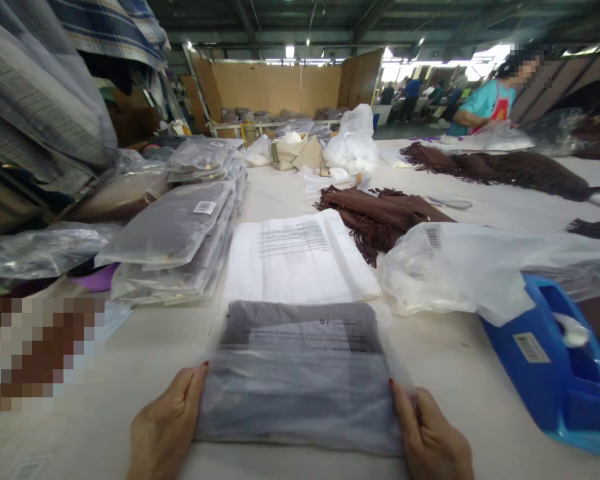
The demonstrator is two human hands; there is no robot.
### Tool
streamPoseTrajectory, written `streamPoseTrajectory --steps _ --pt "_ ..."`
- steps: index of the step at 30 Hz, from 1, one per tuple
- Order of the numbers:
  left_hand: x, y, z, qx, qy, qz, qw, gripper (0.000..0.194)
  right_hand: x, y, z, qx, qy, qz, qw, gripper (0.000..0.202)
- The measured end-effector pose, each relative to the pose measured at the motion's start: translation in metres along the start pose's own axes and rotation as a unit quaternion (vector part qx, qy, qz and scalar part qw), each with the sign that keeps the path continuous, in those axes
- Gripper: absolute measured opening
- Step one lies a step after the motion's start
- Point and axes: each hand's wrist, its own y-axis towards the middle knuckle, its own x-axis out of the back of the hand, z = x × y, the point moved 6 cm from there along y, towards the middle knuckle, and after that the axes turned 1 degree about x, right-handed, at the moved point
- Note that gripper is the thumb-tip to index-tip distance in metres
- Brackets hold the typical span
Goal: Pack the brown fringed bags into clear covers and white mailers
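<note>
A grey folded item in a clear printed bag (300, 387) lies flat at the front of the white table. My left hand (169, 420) grips its left edge, thumb on top. On the opposite side, my right hand (430, 427) holds the right edge in the same way. Just beyond the bag is a stack of white printed plastic bags (300, 257). To the left stands a pile of filled grey bags (170, 227), the upper one with a barcode label.
A blue tape dispenser (550, 360) stands at the right, beside loose clear plastic (450, 267). Brown fringed cloths (385, 213) lie farther back. Crumpled plastic (355, 140) is at the far edge. A person in a turquoise shirt (485, 100) is at the back right.
</note>
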Motion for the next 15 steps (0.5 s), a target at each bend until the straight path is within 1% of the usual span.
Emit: streamPoseTrajectory --steps 2,4,5,7,8,9,10,12,13,14,15 --pt "-0.003 -0.001 0.000 -0.009 0.064 0.006 0.998 0.039 -0.002 0.000 0.001 0.050 -0.052 0.002 0.997 0.047" --pt "-0.001 -0.003 0.002 -0.009 0.124 -0.003 0.992 0.039 -0.006 -0.001 0.000 0.076 -0.095 0.007 0.993 0.045" --pt "0.004 -0.004 0.001 -0.012 0.149 -0.029 0.988 0.038 -0.008 -0.002 0.000 0.075 -0.112 0.006 0.991 0.042" --pt "0.018 -0.007 -0.009 -0.038 0.160 -0.112 0.980 0.040 -0.010 -0.003 -0.001 0.063 -0.137 -0.007 0.989 0.038" --pt "0.024 -0.009 -0.020 -0.073 0.147 -0.148 0.975 0.044 -0.011 -0.003 -0.001 0.060 -0.146 -0.014 0.987 0.037" --pt "0.027 -0.011 -0.035 -0.128 0.126 -0.167 0.969 0.051 -0.011 -0.004 0.000 0.060 -0.151 -0.017 0.987 0.036" --pt "0.027 -0.012 -0.054 -0.197 0.104 -0.166 0.961 0.056 -0.012 -0.004 0.001 0.061 -0.155 -0.017 0.986 0.036" --pt "0.016 -0.013 -0.095 -0.343 0.072 -0.111 0.930 0.059 -0.013 -0.003 0.001 0.070 -0.155 0.000 0.985 0.036" --pt "0.008 -0.012 -0.112 -0.391 0.075 -0.086 0.913 0.057 -0.014 -0.002 0.001 0.073 -0.149 0.013 0.986 0.036" --pt "0.000 -0.008 -0.125 -0.418 0.087 -0.070 0.902 0.055 -0.014 -0.001 0.000 0.070 -0.142 0.023 0.987 0.037" --pt "-0.008 -0.003 -0.133 -0.427 0.100 -0.064 0.897 0.055 -0.013 0.000 -0.002 0.057 -0.135 0.024 0.989 0.037"
